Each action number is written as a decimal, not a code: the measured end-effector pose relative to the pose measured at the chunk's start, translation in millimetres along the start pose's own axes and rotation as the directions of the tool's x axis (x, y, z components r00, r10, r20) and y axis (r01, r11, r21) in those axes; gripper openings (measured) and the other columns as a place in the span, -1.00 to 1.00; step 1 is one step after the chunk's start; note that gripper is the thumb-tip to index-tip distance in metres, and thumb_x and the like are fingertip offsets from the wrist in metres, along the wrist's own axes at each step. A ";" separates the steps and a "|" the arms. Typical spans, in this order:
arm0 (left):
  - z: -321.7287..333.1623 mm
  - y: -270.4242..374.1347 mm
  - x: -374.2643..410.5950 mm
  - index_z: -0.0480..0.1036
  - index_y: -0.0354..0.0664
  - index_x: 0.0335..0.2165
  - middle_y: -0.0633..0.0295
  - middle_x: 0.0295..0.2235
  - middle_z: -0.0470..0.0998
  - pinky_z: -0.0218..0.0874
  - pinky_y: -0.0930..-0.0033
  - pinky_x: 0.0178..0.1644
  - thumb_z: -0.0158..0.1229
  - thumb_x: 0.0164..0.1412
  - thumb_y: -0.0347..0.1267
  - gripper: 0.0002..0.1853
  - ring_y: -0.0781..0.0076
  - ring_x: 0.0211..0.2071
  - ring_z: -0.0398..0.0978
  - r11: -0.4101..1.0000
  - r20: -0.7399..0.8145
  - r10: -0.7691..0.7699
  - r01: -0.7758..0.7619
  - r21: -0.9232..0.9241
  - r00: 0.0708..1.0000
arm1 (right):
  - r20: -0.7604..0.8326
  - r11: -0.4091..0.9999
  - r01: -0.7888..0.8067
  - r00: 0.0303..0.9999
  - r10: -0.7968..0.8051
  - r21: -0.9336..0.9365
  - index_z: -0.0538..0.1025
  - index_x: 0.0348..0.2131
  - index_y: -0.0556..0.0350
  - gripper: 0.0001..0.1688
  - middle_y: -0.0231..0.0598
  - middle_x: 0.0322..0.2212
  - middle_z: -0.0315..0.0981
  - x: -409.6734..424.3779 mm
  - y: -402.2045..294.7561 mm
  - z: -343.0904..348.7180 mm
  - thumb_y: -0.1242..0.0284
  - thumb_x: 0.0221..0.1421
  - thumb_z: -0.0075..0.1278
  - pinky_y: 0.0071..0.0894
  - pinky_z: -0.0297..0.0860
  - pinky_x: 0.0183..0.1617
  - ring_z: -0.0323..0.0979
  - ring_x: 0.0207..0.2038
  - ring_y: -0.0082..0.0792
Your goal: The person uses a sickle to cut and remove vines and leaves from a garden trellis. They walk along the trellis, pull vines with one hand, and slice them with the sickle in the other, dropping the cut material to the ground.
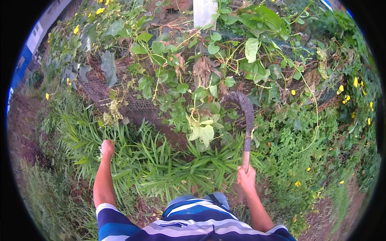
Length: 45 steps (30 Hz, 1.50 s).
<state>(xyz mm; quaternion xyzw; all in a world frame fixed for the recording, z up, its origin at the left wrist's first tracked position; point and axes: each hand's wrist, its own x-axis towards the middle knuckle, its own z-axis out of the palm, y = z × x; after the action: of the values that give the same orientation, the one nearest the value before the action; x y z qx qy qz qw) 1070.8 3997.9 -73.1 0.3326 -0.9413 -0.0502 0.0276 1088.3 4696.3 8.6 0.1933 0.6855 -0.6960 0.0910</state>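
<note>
My right hand grips the wooden handle of a sickle, held upright. Its dark, curved blade hooks over to the left, in front of the leaves on the mesh. On the left, my left hand is closed around a thin vine stem. That stem runs up to a yellowed, withered clump of vine hanging before the netting. Between the hands dangles a pale green leaf cluster, just left of the sickle. The fingers of my left hand are mostly hidden from above.
Wire mesh covered with climbing vines stands across the front. A white post rises behind it. Long-bladed green plants grow at its foot. Yellow flowers dot the right side. Bare soil shows at lower right.
</note>
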 end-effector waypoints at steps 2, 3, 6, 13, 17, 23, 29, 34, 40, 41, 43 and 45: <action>16.6 -11.0 36.0 0.51 -0.21 -0.27 -0.02 -0.23 0.59 0.38 0.09 -0.10 0.16 0.06 -0.26 -0.71 -0.02 -0.20 0.56 0.848 0.246 0.070 -0.187 0.496 0.967 | 0.019 1.000 -0.024 1.000 0.024 0.014 0.30 -0.42 0.10 -0.85 -0.49 -0.72 0.18 -0.2 0.0 5.2 0.48 0.16 -0.04 -0.59 0.12 -0.75 0.12 -0.78 -0.64; 3.8 49.5 37.6 0.51 -0.17 -0.28 -0.02 -0.22 0.59 0.38 0.08 -0.08 0.17 0.04 -0.25 -0.72 -0.03 -0.17 0.56 0.958 0.144 -0.010 -0.032 0.284 0.990 | -0.024 1.000 -0.014 1.000 0.015 0.023 0.30 -0.42 0.10 -0.86 -0.49 -0.72 0.18 -3.0 2.6 -0.6 0.48 0.16 -0.04 -0.59 0.12 -0.75 0.12 -0.78 -0.64; -82.6 209.5 8.6 0.53 -0.28 -0.37 -0.14 -0.46 0.56 0.38 0.02 -0.22 0.07 0.14 -0.36 -0.80 -0.15 -0.35 0.55 0.827 -0.223 0.479 -0.522 -0.209 0.849 | -0.059 0.998 0.001 0.998 0.003 0.067 0.31 -0.41 0.10 -0.86 -0.49 -0.73 0.17 -10.2 11.0 -6.9 0.48 0.16 -0.04 -0.59 0.10 -0.75 0.11 -0.79 -0.64; -119.7 426.7 18.1 0.44 -0.31 -0.23 -0.07 -0.20 0.52 0.34 0.08 -0.07 -0.02 0.15 -0.54 -0.81 -0.09 -0.15 0.47 0.367 -0.526 0.757 -0.918 -0.151 0.389 | -0.080 0.993 0.010 0.997 0.000 0.117 0.31 -0.41 0.11 -0.85 -0.49 -0.73 0.17 -21.4 26.2 -10.8 0.49 0.16 -0.02 -0.59 0.09 -0.76 0.10 -0.79 -0.64; -116.2 494.9 53.1 0.39 -0.36 -0.21 -0.21 -0.11 0.46 0.30 0.06 0.03 -0.05 0.11 -0.54 -0.76 -0.15 -0.06 0.42 0.400 -0.672 0.669 -0.916 -0.035 0.317 | -0.119 0.997 0.004 0.993 0.005 0.079 0.31 -0.43 0.11 -0.85 -0.48 -0.73 0.19 -38.1 36.2 -22.1 0.50 0.16 -0.03 -0.59 0.10 -0.75 0.12 -0.79 -0.64; -136.6 551.8 71.3 0.29 -0.40 -0.05 -0.23 0.04 0.30 0.32 0.04 0.03 -0.08 0.12 -0.51 -0.61 -0.14 0.01 0.41 0.718 -0.109 0.686 -0.694 -0.055 0.719 | -0.248 0.999 -0.009 0.969 0.000 -0.036 0.36 -0.45 0.17 -0.86 -0.45 -0.72 0.26 -59.7 54.8 -51.6 0.50 0.09 0.02 -0.57 0.12 -0.70 0.18 -0.74 -0.66; -135.2 556.9 81.2 0.06 -0.33 0.21 -0.17 0.15 0.19 0.33 0.14 0.07 -0.09 0.20 -0.44 -0.39 -0.03 0.05 0.42 0.752 0.127 0.631 -0.644 0.141 0.765 | -0.262 0.994 -0.017 0.965 -0.013 -0.110 0.36 -0.47 0.18 -0.85 -0.45 -0.71 0.26 -58.8 67.1 -66.8 0.51 0.06 0.03 -0.57 0.12 -0.70 0.19 -0.74 -0.66; -122.2 551.3 101.8 0.00 -0.30 0.24 -0.20 0.12 0.22 0.38 0.11 -0.03 -0.09 0.20 -0.39 -0.34 -0.07 -0.05 0.48 0.786 -0.002 0.613 -0.609 0.111 0.790 | -0.225 0.995 -0.022 0.974 -0.001 -0.098 0.33 -0.46 0.19 -0.88 -0.43 -0.75 0.23 -46.4 48.4 -52.6 0.55 0.09 -0.03 -0.57 0.11 -0.77 0.17 -0.81 -0.61; -156.3 535.1 74.1 0.39 -0.33 -0.08 -0.13 -0.14 0.44 0.42 0.06 -0.16 -0.06 0.18 -0.41 -0.65 -0.05 -0.23 0.56 0.659 -0.035 0.742 -0.720 0.217 0.669 | -0.142 0.986 0.069 0.986 -0.092 -0.154 0.36 -0.43 0.18 -0.90 -0.49 -0.72 0.24 -34.8 24.2 -30.3 0.53 0.11 -0.02 -0.61 0.09 -0.72 0.16 -0.77 -0.66; -160.6 525.7 77.9 0.39 -0.33 -0.11 -0.12 -0.16 0.45 0.42 0.05 -0.17 -0.08 0.19 -0.41 -0.68 -0.06 -0.23 0.55 0.633 -0.063 0.770 -0.747 0.203 0.635 | -0.109 0.983 0.093 0.988 -0.111 -0.159 0.36 -0.42 0.17 -0.90 -0.50 -0.71 0.24 -28.9 24.1 -28.4 0.52 0.11 -0.01 -0.62 0.10 -0.71 0.16 -0.75 -0.68; -156.8 515.1 84.8 0.38 -0.33 -0.22 -0.12 -0.23 0.47 0.40 0.01 -0.19 -0.16 0.23 -0.41 -0.75 -0.09 -0.24 0.53 0.534 -0.108 0.845 -0.830 0.159 0.523 | -0.086 0.983 0.102 0.989 -0.116 -0.155 0.37 -0.41 0.15 -0.90 -0.52 -0.69 0.24 -22.7 21.7 -22.2 0.51 0.11 0.00 -0.62 0.11 -0.69 0.16 -0.73 -0.70; -166.9 503.4 70.3 0.37 -0.32 -0.22 -0.08 -0.22 0.45 0.40 0.02 -0.19 -0.09 0.17 -0.45 -0.78 -0.07 -0.23 0.52 0.518 -0.123 0.855 -0.836 0.182 0.503 | -0.075 0.979 0.111 0.989 -0.125 -0.172 0.38 -0.41 0.12 -0.89 -0.53 -0.68 0.24 -17.5 9.3 -16.3 0.51 0.11 0.02 -0.61 0.12 -0.68 0.16 -0.72 -0.71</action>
<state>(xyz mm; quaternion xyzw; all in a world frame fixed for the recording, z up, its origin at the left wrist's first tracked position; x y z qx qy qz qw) 716.5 4330.4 150.8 -0.1656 -0.9770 0.0494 0.1253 1110.2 4709.7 7.2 0.1734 0.7550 -0.6314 0.0360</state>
